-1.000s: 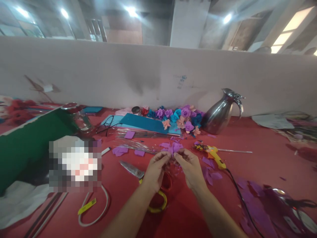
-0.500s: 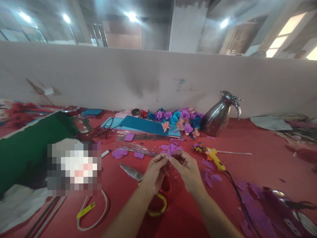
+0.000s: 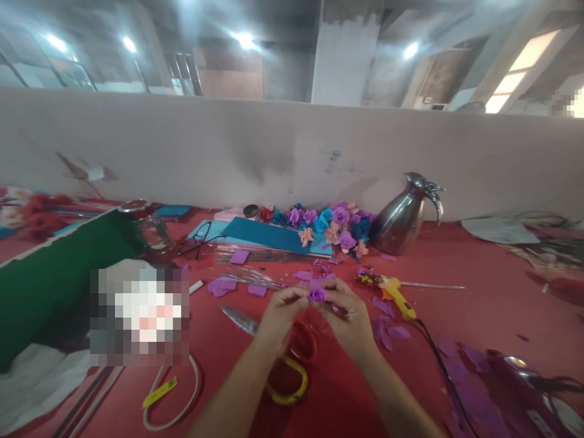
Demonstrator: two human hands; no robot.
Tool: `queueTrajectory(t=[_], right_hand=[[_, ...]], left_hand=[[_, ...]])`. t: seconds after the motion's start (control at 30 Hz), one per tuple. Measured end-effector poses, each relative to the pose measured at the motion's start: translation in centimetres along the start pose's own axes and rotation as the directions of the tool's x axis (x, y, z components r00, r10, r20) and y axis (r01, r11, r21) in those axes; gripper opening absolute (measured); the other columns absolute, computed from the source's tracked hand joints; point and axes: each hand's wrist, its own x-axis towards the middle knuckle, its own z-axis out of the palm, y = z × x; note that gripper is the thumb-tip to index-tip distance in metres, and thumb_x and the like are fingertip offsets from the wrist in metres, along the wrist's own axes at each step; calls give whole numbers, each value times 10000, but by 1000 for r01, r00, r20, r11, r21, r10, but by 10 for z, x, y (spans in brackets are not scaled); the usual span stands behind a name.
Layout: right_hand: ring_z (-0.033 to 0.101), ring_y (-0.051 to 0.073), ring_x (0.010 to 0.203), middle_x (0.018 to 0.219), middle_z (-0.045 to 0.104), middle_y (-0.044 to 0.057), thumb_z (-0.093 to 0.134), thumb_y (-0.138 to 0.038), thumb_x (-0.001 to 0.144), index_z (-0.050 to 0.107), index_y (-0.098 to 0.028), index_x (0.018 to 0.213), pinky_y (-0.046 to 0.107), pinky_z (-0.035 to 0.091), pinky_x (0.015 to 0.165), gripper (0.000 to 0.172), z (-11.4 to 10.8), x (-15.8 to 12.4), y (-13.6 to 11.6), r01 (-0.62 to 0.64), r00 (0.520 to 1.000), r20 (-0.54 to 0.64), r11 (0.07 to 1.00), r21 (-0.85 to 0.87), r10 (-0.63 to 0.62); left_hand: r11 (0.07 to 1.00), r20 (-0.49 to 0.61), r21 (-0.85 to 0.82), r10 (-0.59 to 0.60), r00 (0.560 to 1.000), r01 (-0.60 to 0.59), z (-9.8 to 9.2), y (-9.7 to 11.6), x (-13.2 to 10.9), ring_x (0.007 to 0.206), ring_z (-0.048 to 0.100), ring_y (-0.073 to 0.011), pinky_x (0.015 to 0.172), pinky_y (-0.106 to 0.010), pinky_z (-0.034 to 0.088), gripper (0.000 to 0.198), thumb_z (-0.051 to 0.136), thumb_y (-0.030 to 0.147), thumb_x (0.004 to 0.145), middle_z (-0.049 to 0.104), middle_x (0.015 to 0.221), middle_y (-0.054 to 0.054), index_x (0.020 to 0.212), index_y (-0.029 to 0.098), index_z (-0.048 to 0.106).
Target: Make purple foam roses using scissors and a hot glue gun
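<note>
Only two hands and two forearms show of the person. The left hand, just above the scissors, is bare on its back and fingers, and its knuckles show as soft ridges. The right hand, up and to the right of the scissors, is bare in the same way, with a broad, smooth back. The left forearm, left of the scissors, is uncovered from the wrist down, slim and even. The right forearm, right of the scissors, is likewise uncovered and widens away from the wrist. Fingernails and fine marks are too blurred to tell.
</note>
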Motion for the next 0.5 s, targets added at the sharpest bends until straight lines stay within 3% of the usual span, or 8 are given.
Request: queueTrajectory(t=[0.13, 0.5], right_hand=[[559, 189, 790, 831, 615, 38, 657, -208, 754, 739, -304, 795, 308, 463, 688, 133, 1, -2, 1, 27, 1000, 14, 1000, -5, -26], [555, 181, 844, 857, 609, 31, 664, -277, 750, 723, -257, 767, 295, 446, 761, 65, 5, 1, 3, -108, 994, -3, 986, 129, 109]], left_hand=[[999, 31, 25, 46, 998, -47, 2, 3, 0, 703, 542, -137, 747, -262, 425, 147, 812, 268, 539, 626, 669, -8, 576, 177, 702], [1000, -5, -19, -5, 1000, 4, 1, -6, 1, 714, 577, -139, 779, -270, 436, 145, 800, 220, 563, 660, 676, -11, 673, 176, 716]])
